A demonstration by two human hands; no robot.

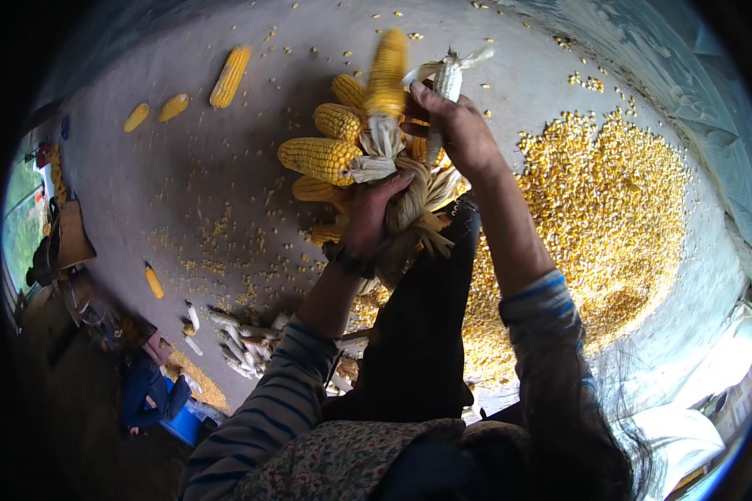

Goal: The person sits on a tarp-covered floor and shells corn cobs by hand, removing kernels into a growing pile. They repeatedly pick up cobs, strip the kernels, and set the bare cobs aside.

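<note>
A bundle of dried corn ears hangs together by plaited husks point(410, 194). My left hand point(376, 203) grips these husks from below, with several yellow ears point(321, 160) fanning out on its far and left sides. In my right hand point(460, 128) is a bare white corn cob point(448, 81), its dry husk strips spread at the far end. Just left of the right hand's fingers, a yellow ear point(386, 75) points away from me, blurred, its husk running into the bundle. Some of the bundle is hidden behind both hands.
A wide heap of loose corn kernels point(601, 232) covers the floor at right. Bare cobs point(241, 347) are piled at lower left. Loose ears point(230, 76) and scattered kernels lie on the concrete floor point(144, 188). Another person point(147, 391) sits far left beside more kernels.
</note>
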